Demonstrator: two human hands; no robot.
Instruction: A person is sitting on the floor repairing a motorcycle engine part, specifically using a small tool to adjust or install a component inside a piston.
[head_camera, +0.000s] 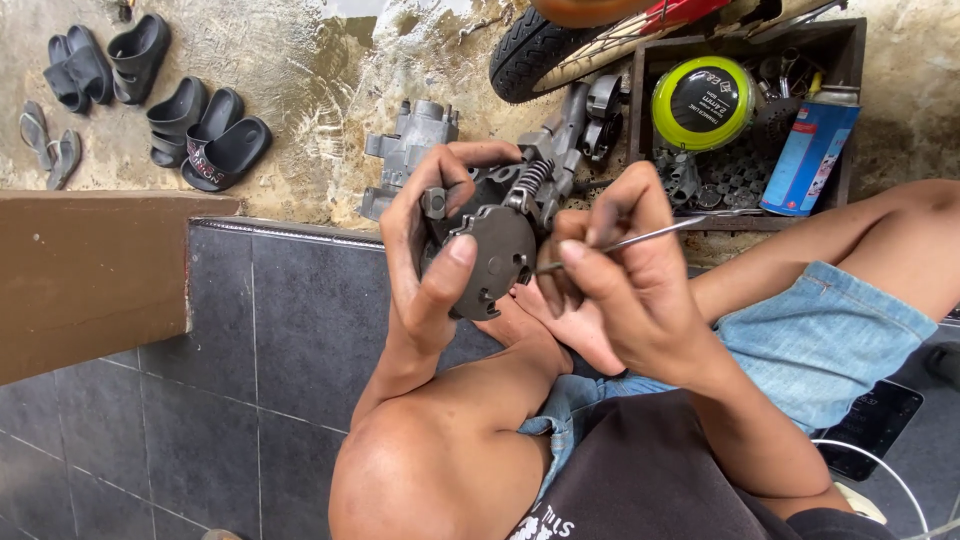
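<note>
Greasy metal engine part held up in L hand, R hand working a thin pick at its face.

L hand (432, 250) wraps the round metal assembly (500, 255), thumb pressed on the plate front, fingers curled over the top by the spring (530, 180); looks heavy, stiff, prob oily, so grip by rim/body, not spring. R hand (625, 270), just beside it, pinches the slim metal pick (640, 238), tip at plate edge. Beyond the hands: grey casting (405, 150), parts crate (745, 120), tyre (535, 50).
</note>
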